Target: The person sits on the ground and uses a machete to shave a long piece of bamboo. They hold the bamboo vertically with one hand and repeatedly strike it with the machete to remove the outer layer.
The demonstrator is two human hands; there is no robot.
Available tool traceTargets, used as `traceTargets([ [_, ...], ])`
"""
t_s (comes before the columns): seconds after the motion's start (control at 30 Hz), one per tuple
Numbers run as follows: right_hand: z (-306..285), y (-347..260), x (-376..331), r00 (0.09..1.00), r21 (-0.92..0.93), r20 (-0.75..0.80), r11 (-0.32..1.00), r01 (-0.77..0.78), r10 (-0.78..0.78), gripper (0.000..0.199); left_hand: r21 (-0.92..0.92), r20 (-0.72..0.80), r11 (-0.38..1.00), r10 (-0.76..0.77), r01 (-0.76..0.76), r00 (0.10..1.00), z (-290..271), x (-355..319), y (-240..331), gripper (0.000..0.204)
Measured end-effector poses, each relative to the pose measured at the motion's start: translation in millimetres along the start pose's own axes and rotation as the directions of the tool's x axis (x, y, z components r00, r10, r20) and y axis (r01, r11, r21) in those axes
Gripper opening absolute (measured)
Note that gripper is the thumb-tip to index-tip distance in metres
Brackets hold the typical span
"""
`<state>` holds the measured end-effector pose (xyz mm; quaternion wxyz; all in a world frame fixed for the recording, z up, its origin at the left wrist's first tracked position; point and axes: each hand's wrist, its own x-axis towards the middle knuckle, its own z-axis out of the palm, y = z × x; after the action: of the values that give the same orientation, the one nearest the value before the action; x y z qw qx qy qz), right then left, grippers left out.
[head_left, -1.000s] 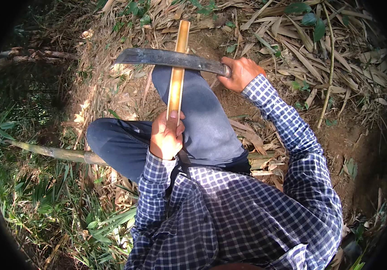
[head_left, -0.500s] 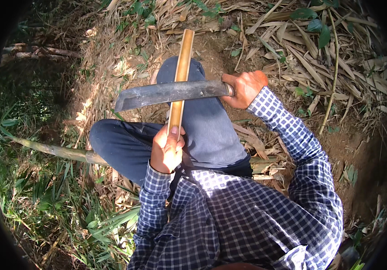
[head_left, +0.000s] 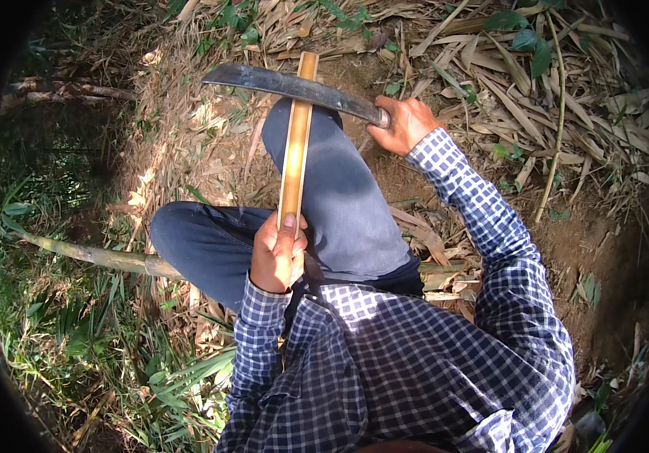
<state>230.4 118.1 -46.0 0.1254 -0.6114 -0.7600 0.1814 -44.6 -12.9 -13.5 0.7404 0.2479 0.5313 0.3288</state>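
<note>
My left hand (head_left: 279, 253) is closed round the near end of a split bamboo strip (head_left: 295, 162), thumb on top. The strip is long and yellow-tan, its hollow inner side facing up, and it points away from me over my raised knee. In my right hand (head_left: 402, 127) is the handle of a machete (head_left: 287, 81), mostly hidden by the fingers. Its broad dark blade reaches left across the strip near the far end, just past the knee. Whether the edge touches the bamboo I cannot tell.
My legs (head_left: 355, 204) in dark trousers are bent under the work. A bamboo pole (head_left: 106, 255) lies on the ground at the left, running up to my knee. Dry leaves (head_left: 505, 98) cover the ground at the far right; green plants (head_left: 151, 377) grow at the near left.
The machete has moved away from me along the strip, from mid-length to near its far end, and its blade has tilted. My left hand and the strip have barely shifted.
</note>
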Motion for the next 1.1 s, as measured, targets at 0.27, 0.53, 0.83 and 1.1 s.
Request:
traceTargets([
  [0.27,5.6,11.8,-1.0,0.997,-0.045,0.065,0.998,0.052,-0.049,0.024,0.037,-0.01,0.999,-0.005,0.006,1.0,1.0,-4.3,2.8,0.033],
  [0.53,5.8,22.9,8.3,0.978,-0.055,0.176,0.991,0.122,-0.11,0.029,0.058,-0.012,0.998,-0.004,0.005,1.0,1.4,-3.9,4.7,0.031],
  [0.83,-15.2,-33.8,-33.5,0.994,-0.052,0.101,0.998,0.046,-0.041,0.021,0.183,-0.059,0.983,0.049,-0.037,0.997,14.2,7.7,12.8,0.032],
  [1.1,-16.2,-35.5,-35.7,0.98,-0.056,0.168,0.992,0.116,-0.105,0.028,0.239,-0.073,0.969,0.085,-0.066,0.994,18.1,16.2,14.0,0.031],
])
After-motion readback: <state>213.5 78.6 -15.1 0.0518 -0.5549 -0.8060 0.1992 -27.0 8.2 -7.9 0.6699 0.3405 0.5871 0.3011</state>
